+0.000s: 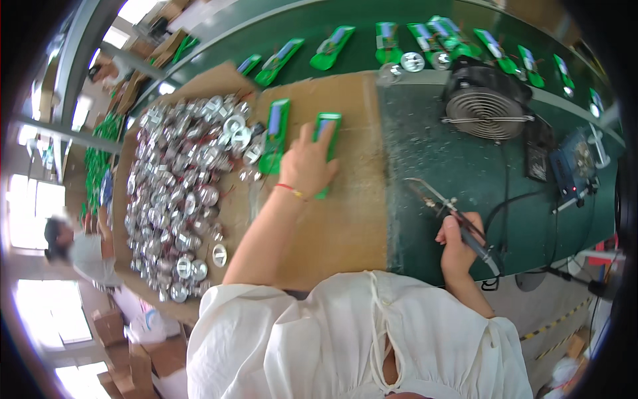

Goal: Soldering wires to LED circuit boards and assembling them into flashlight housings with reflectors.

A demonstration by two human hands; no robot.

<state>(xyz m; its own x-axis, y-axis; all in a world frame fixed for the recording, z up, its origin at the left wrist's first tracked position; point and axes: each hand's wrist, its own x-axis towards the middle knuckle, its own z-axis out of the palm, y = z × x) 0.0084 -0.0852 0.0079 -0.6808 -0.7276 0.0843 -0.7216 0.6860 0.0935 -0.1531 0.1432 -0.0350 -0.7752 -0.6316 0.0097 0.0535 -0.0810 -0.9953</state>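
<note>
My left hand [309, 163] lies over a green plastic casing [321, 193], its fingers stretched out and apart, touching the top. The hand covers much of that casing. Just left of it, a second green casing [273, 136] with a pale purple, battery-like cylinder lies on the cardboard sheet [332, 246]. My right hand [458, 249] is closed around a soldering iron [473, 243] with a thin metal tube alongside; its tip points up and left above the green table. To the left is a big heap of shiny silver lamp-like parts [179, 193], some with red wires.
A black fan [485, 106] with a round grille stands at the back right. Beside it is a blue soldering station [573, 166] with cables. Several green casings [332, 48] line the far shelf. A cardboard box edge [123, 219] borders the heap; another person [86, 249] sits at left.
</note>
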